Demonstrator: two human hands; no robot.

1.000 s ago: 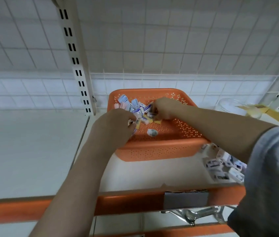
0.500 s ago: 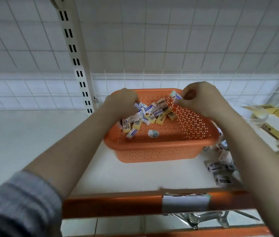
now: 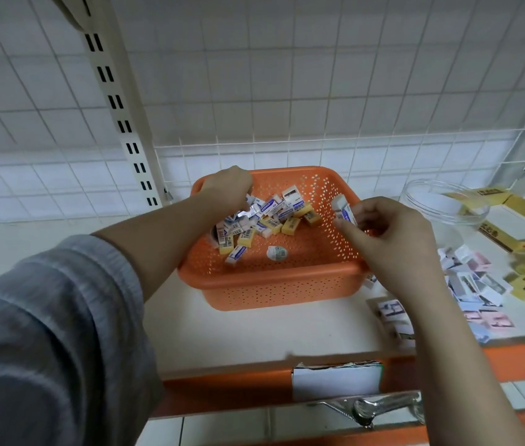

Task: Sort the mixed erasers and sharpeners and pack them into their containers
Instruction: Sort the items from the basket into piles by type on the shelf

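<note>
The right hand pinches a white sleeved eraser over the orange basket's right side. The left hand is curled into the mixed pile; what it grips, I cannot tell. Best carry the eraser rightward, clear of the rim, to the sorted erasers beyond that wrist.

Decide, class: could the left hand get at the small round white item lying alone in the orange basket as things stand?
Probably yes. The round white item lies alone on the open floor of the orange basket, uncovered. The left hand is already inside, over the eraser pile; the right hand is off to the side.
</note>
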